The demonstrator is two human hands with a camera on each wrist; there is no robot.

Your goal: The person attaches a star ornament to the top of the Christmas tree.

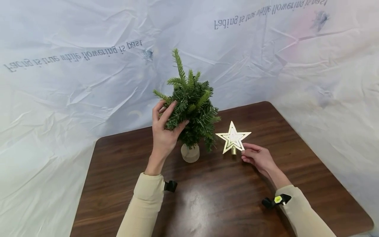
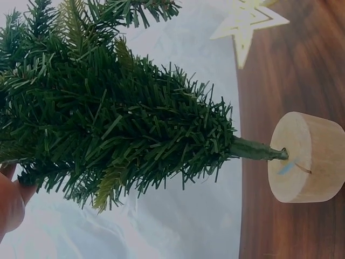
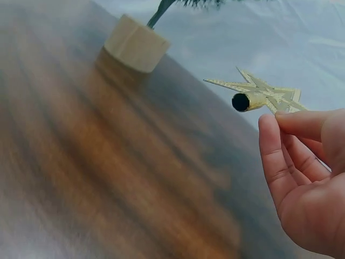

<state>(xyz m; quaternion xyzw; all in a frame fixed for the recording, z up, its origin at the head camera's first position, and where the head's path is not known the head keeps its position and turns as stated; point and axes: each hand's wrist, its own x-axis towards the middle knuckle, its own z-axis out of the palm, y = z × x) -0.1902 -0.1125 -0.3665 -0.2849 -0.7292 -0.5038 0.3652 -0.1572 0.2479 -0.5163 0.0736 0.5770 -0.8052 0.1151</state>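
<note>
A small artificial Christmas tree (image 1: 193, 105) with a round wooden base (image 1: 190, 153) stands upright at the table's far side. My left hand (image 1: 165, 135) holds its foliage from the left, thumb in front and fingers spread among the branches. In the left wrist view, the green trunk (image 2: 253, 148) enters the wooden base, and only a bit of the hand (image 2: 11, 208) shows at the left edge. A gold star tree topper (image 1: 233, 137) is right of the tree, raised off the table. My right hand (image 1: 260, 159) pinches its lower right tip. The right wrist view shows the topper's hollow socket (image 3: 249, 101).
The dark wooden table (image 1: 207, 197) has rounded corners and a glare patch near its front. Behind it and at both sides hangs a creased whitish sheet (image 1: 88, 82) with upside-down printed lettering. Black wrist mounts (image 1: 170, 186) are on both sleeves.
</note>
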